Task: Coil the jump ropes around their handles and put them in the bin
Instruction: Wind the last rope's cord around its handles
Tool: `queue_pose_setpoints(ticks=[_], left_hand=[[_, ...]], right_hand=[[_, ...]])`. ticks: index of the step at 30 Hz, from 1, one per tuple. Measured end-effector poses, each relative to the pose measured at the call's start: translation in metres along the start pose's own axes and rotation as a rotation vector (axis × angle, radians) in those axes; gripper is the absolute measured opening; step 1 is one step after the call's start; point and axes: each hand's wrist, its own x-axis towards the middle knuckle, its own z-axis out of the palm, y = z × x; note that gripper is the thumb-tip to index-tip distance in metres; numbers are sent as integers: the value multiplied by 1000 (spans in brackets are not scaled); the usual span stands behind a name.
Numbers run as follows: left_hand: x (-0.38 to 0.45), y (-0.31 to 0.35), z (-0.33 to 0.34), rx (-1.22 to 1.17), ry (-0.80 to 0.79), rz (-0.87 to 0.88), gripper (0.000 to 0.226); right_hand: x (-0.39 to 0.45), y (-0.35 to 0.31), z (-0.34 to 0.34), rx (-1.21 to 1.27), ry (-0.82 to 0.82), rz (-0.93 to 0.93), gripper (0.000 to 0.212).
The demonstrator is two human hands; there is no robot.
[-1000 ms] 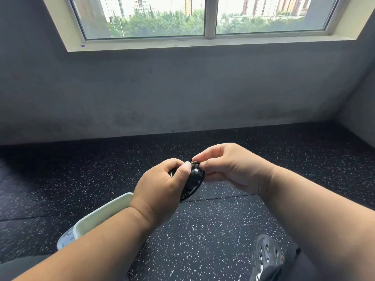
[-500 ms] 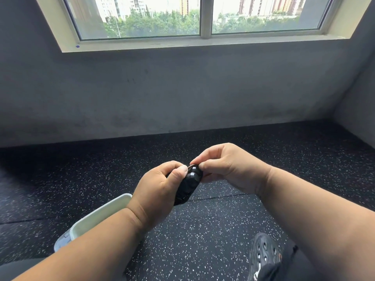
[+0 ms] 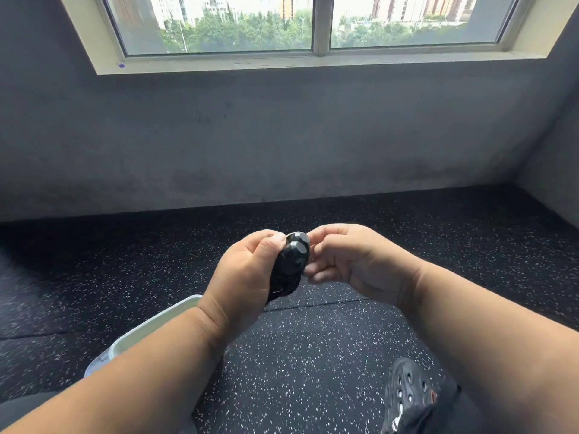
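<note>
The left hand [image 3: 247,277] is closed around a black jump rope bundle [image 3: 289,267], thumb pressed against its upper left edge and palm wrapped along its side, held in the air above the floor near the centre of the view. The bundle stands roughly upright, tilted slightly toward 1 o'clock, and its top shows the two round grey end caps of the handles [image 3: 297,245] lying side by side, one just behind the other. Dark cord is wound around the lower part of the handles, though the individual turns are hard to make out.

The right hand [image 3: 354,261] sits at 3 o'clock of the bundle, fingers loosely curled with the tips touching or almost touching its right side; whether it pinches any cord cannot be told.

At 8 o'clock from the hands, a pale plastic bin [image 3: 150,332] rests on the floor, mostly hidden behind the left forearm, with only its rim and one corner showing; its inside cannot be seen.

The floor [image 3: 313,355] is black rubber matting with white flecks. A black perforated shoe [image 3: 407,393] shows at 5 o'clock. At 12 o'clock, a grey wall [image 3: 282,136] rises to a window [image 3: 313,23].
</note>
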Motion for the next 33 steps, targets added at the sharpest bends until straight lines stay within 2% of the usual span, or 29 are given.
queue_pose_setpoints(ticks=[3,6,9,16,21,24,26,33], left_hand=[[-1,-2,0,-18,-1,-3,34],[-1,-7,-2,-34,7,-1,40],[-3,-9,-2,-40,12,-20,41],[-9,-8,-1,-159,-24,-69,33],[-8,-6,1,-139,-16,-155,27],[-8,-3,3,-158,-44,-182,29],[-10,0,4,-210,-60,-207,22],[-13,2,6,-263,-79,-228,30]], right_hand=[[0,3,4,46,-7,15,10],[2,4,6,69,38,20,12],[4,2,8,-18,87,13,12],[2,1,11,21,22,88,17],[2,3,11,-109,2,78,11],[1,2,10,-104,-23,86,13],[0,1,10,-85,-27,84,15],[1,-1,15,-229,53,45,14]])
